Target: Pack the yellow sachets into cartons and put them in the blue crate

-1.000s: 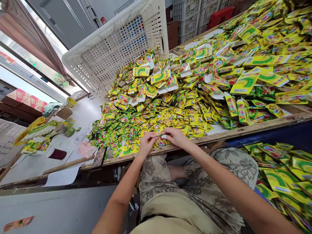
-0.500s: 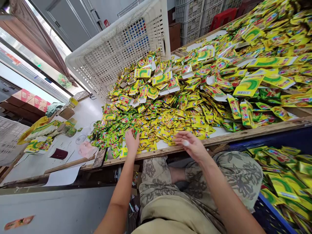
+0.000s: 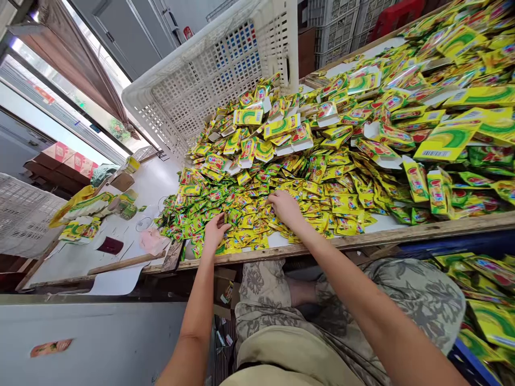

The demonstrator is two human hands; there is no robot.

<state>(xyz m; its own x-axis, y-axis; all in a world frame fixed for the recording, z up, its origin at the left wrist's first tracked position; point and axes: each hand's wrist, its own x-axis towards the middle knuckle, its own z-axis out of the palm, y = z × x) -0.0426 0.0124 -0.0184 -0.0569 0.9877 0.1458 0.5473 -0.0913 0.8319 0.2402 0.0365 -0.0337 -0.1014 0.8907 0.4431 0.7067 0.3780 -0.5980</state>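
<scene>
My left hand (image 3: 216,234) is at the front of the pile, where small green sachets (image 3: 189,221) meet yellow ones. Its fingers are curled in with the thumb close by, and what lies between them is mostly hidden. Further right and deeper in, my right hand (image 3: 286,208) reaches into the small yellow sachets (image 3: 317,206). Its thumb and fingertips are pinched together at a yellow sachet, partly covered by the hand. Open yellow cartons (image 3: 281,126) lie on top of the heap behind both hands.
A big white plastic basket (image 3: 173,88) lies tipped behind the heap. A wooden edge strip (image 3: 402,234) borders the table in front. Filled yellow packs (image 3: 493,316) sit in a blue crate (image 3: 472,367) at my right. Leftward are a maroon roll (image 3: 109,245) and a pink cloth (image 3: 153,240).
My right hand has moved left and away from me, from above the front edge onto the yellow sachets, and its fingers have closed. My left hand stays among the green sachets. The view has shifted slightly.
</scene>
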